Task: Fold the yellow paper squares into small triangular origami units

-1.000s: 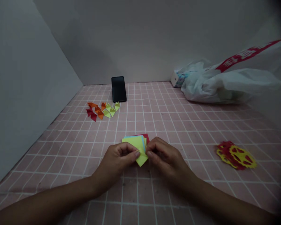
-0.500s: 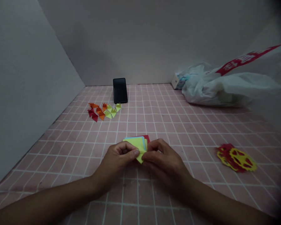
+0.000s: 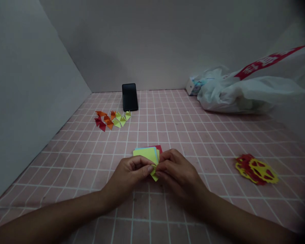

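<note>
At lower centre I am seeing my left hand (image 3: 128, 176) and right hand (image 3: 176, 173) pinching a small yellow-green paper (image 3: 154, 172), fingers closed on it, just above a flat stack of coloured squares (image 3: 147, 152). Farther off, pointed folded pieces (image 3: 112, 119) are lying by an upright glossy phone (image 3: 129, 97).

Dim light falls on bare grey walls (image 3: 147, 40) around a pink-checked tabletop (image 3: 193, 135).
</note>
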Motion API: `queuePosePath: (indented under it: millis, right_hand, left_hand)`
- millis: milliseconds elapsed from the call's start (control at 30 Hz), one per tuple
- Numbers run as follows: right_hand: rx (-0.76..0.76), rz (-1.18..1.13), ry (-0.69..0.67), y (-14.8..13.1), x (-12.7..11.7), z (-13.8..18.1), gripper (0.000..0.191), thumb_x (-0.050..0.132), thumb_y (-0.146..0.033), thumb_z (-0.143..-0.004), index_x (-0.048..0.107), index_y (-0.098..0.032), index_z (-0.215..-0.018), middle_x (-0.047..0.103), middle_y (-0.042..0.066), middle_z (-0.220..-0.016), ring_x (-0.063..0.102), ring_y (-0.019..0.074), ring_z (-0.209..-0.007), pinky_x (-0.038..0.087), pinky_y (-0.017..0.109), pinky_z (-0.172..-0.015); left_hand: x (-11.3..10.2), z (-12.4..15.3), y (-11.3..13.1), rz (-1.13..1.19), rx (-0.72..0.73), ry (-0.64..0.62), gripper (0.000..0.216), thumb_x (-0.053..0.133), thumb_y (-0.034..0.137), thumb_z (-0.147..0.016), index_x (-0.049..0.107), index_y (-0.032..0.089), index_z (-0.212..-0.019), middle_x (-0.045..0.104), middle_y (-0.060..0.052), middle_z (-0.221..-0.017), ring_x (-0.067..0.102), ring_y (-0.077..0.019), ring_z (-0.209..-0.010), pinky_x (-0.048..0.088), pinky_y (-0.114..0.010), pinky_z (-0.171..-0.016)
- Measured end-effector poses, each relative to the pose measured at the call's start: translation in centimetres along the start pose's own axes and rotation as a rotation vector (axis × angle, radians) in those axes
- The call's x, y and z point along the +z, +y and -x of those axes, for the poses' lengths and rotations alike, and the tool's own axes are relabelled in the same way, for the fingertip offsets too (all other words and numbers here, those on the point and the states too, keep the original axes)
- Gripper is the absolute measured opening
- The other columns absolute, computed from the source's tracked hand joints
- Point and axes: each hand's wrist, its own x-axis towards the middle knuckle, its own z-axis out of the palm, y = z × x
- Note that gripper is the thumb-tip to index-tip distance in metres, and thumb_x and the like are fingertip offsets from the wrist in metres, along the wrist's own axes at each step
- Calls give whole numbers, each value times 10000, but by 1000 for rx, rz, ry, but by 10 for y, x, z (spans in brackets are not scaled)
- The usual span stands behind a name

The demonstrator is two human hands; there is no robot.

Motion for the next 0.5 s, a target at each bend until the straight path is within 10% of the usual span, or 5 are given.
queuePosePath:
  millis: [500]
  right_hand:
    - [-21,17,52,1,3,3,141,549,-42,-874,635,-154,-858,540,64,-940,522,173,-873,451,305,-736]
  left_hand:
    - [-1,1,1,69,-13,-53,97,696,245,-774,749,170,-805,704,5,-714,624,-110,-677,488,-215,-682]
